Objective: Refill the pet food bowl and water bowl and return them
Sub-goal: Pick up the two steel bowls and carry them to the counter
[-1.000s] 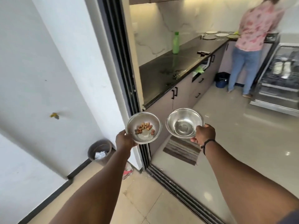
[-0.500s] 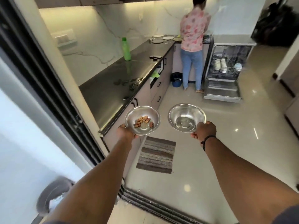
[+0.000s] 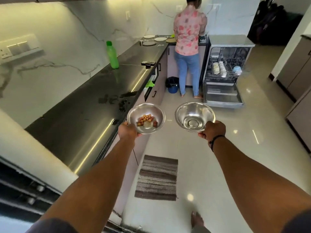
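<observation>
My left hand grips the near rim of a steel food bowl that holds a few brown kibble pieces. My right hand grips the near rim of a second steel bowl with a little water in its bottom. Both bowls are held level in front of me, side by side, above the kitchen floor beside the dark countertop.
A green bottle stands on the countertop, with wet patches nearer me. A person in a pink top stands at the far counter next to an open dishwasher. A striped mat lies on the floor. A blue bucket is near the person's feet.
I have walked through the doorway into the kitchen. The counter and the person now look closer. Both bowls stay held the same way.
</observation>
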